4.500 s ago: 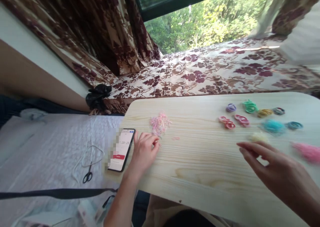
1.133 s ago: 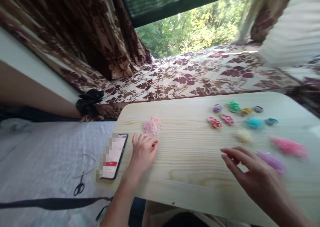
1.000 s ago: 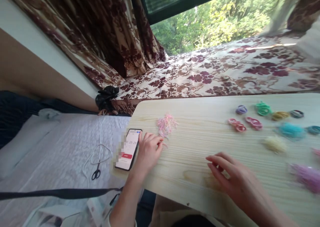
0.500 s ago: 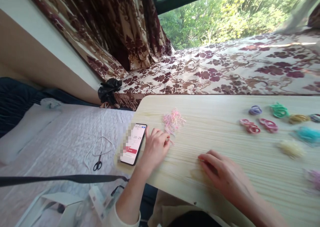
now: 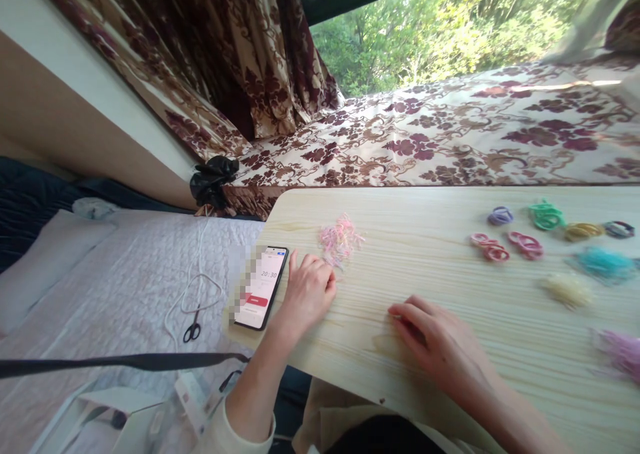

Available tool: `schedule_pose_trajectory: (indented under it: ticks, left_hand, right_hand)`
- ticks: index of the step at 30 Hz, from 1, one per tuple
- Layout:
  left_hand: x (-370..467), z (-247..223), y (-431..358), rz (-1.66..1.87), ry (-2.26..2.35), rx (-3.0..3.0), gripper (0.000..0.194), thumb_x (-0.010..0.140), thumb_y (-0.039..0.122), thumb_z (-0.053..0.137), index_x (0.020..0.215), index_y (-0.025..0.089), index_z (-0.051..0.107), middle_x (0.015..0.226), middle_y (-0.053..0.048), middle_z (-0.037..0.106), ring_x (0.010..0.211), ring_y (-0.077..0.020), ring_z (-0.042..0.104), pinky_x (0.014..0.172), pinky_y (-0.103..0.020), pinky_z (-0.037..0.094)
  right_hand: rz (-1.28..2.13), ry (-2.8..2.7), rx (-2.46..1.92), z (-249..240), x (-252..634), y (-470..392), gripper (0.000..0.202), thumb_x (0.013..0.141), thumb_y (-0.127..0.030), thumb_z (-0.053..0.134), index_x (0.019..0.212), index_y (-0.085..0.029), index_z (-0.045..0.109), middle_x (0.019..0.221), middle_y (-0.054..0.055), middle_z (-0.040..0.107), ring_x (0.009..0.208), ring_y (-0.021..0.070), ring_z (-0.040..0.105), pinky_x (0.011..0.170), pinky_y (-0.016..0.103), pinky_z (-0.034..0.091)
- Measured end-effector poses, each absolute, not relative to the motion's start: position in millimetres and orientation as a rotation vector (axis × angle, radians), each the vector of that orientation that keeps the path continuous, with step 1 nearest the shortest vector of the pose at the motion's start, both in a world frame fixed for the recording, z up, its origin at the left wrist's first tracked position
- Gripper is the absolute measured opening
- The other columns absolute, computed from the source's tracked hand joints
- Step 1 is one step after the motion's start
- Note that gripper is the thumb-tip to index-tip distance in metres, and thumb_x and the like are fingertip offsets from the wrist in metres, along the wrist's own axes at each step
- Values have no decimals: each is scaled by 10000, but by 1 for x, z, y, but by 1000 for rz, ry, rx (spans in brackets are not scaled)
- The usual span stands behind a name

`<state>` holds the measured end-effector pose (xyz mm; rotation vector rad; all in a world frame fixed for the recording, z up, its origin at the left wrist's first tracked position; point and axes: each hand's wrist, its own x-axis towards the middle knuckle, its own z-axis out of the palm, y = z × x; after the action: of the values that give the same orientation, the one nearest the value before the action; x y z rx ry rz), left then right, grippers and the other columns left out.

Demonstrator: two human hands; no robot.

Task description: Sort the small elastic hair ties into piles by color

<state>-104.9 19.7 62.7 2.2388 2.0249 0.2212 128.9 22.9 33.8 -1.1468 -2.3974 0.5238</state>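
On the pale wooden table [image 5: 350, 347], my left hand [image 5: 310, 291] rests with its fingers curled, just below a loose pile of pink and pastel bands [image 5: 341, 239]. Whatever its fingertips may hold is hidden. My right hand [image 5: 435, 334] lies further right, thumb and forefinger pressed together; anything in that pinch is too small to make out. A phone [image 5: 259, 287] with a running timer lies left of my left hand.
Hair ties in purple [image 5: 500, 215], green [image 5: 547, 215], red [image 5: 490, 248] and pink [image 5: 525, 245] lie at the right, near teal [image 5: 605, 265], cream [image 5: 567, 290] and lilac [image 5: 620, 353] band piles. Scissors [image 5: 192, 332] and a white cable [image 5: 210, 277] lie on the bed.
The small pink strand at my left fingertips no longer shows. The view has shifted slightly, and the phone timer has moved from 20:29 to 20:30.
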Motion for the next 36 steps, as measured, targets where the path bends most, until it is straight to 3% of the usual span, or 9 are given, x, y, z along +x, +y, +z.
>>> schedule_pose_trajectory:
  ticks: [7,13,24,28,36]
  left_hand:
    - [-76,69,7,412,1844,2321,156,861,108,517,755,202,584,793,-6,632,938,-192,568,1124,-551,268]
    - [-51,73,4,441,1678,2393,163,874,107,507,756,197,574,791,-5,617,932,-188,570,1136,-556,254]
    - [-21,81,9,558,1569,2365,122,899,128,512,833,199,586,836,8,639,948,-178,579,1151,-541,217]
    - [-14,71,9,660,1582,2375,180,901,118,489,990,216,610,870,2,661,957,-193,585,1143,-566,205]
    - [-9,50,11,594,1536,2451,199,895,154,479,1001,224,633,823,-6,683,913,-224,614,1065,-591,278]
  right_hand:
    - [577,-2276,-1155,37,131,19,249,946,-256,430,955,-224,676,847,36,705,670,136,660,574,249,489]
    - [425,-2167,-1125,39,135,16,208,950,-245,475,1017,-204,668,859,33,698,697,128,656,616,241,494]
    - [453,-2041,-1153,52,163,11,161,941,-195,519,867,-207,661,793,18,662,713,119,618,656,234,476]
    - [391,-1906,-1286,61,203,8,136,931,-207,529,861,-210,646,779,15,645,686,117,607,640,237,486]
    - [-16,-1557,-1768,53,333,13,226,889,-398,552,862,-219,688,777,14,659,604,137,557,604,285,470]
